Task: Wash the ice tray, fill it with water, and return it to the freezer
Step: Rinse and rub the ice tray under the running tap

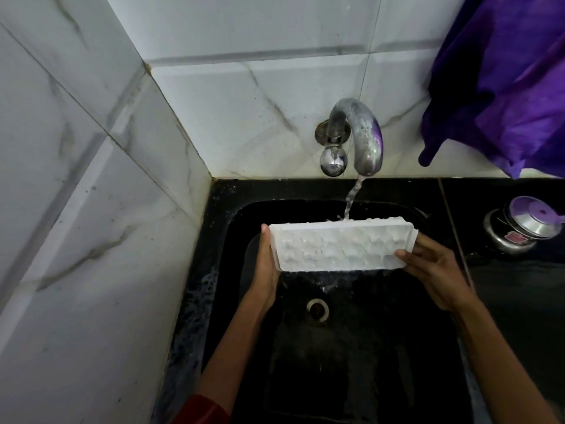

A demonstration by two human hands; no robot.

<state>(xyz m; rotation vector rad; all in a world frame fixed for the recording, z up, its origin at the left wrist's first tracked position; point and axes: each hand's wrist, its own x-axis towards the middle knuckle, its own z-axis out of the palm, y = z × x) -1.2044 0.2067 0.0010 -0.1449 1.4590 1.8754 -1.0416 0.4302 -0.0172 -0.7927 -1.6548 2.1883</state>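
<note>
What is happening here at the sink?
A person holds a white tray over the black sink, the left hand on its left end and the right hand on its right end. Water from the tap strikes the tray's far edge and spills off its near edge into the sink.

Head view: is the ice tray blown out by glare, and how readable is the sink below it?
Head view: the ice tray is overexposed, its cells barely readable; the black sink is dim, only the drain stands out; wide-angle distortion bows the wall tiles; the water stream is slightly blurred.
</note>
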